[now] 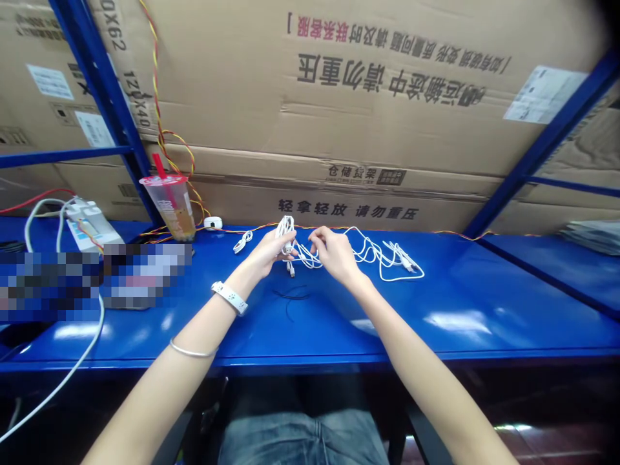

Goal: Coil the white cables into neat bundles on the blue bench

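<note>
My left hand [267, 253] is closed round a coiled white USB cable [285, 226], whose loops stand up above the thumb. A plug end hangs just below the fingers. My right hand [335, 253] is a short way to the right, its thumb and fingertips pinched together; whatever they may hold is too small to see. Between and behind the hands, loose white cables [382, 259] spread over the blue table [310, 329]. To the left of my left hand lies a small bundled white cable [243, 242]. Several thin black ties [290, 296] lie in front of my hands.
A drink cup [169, 201] with a red straw stands at the back left, beside a small white case [213, 223]. A white power strip [92, 226] sits farther left. Large cardboard boxes [232, 97] wall off the back, between blue posts [537, 142]. Red-yellow wire [155, 77] hangs down.
</note>
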Available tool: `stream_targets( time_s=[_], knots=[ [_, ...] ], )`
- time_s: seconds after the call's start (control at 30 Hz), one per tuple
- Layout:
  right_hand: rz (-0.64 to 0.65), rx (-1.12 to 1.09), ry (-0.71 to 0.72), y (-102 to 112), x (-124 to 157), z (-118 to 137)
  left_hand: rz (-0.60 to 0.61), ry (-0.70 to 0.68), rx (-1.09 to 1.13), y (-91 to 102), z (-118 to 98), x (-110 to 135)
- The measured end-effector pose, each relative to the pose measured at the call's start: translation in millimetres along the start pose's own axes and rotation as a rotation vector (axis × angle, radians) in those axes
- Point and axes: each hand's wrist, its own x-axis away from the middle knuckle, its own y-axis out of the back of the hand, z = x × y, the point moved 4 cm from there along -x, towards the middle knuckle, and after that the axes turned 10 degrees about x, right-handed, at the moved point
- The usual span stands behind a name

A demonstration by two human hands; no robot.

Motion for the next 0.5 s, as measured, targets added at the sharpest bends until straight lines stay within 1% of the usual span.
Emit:
stream_targets(
  time_s=[0.1,0.27,0.33,0.4,0.47,0.5],
  knots=[
    [-0.042,-0.128,-0.017,1,0,1,-0.006,0.019,0.008,-0.1,3,-1],
    [-0.055,-0.443,-0.067,-8,1,2,0.033,0.088,0.186,-3.2,4,-1],
    [-0.070,-0.554,-0.086,-12,1,0,0.010,0.134,0.283,-4.0,4,-1],
    [-0.093,-0.634,-0.099,-13,1,-2,-0.043,0.184,0.353,-4.0,5,-1],
    [-0.115,-0.668,-0.090,-12,1,-2,-0.067,0.202,0.353,-4.5,6,-1],
    [-0.121,-0.674,-0.080,-11,1,-1,-0.057,0.199,0.325,-5.3,6,-1]
  ],
)
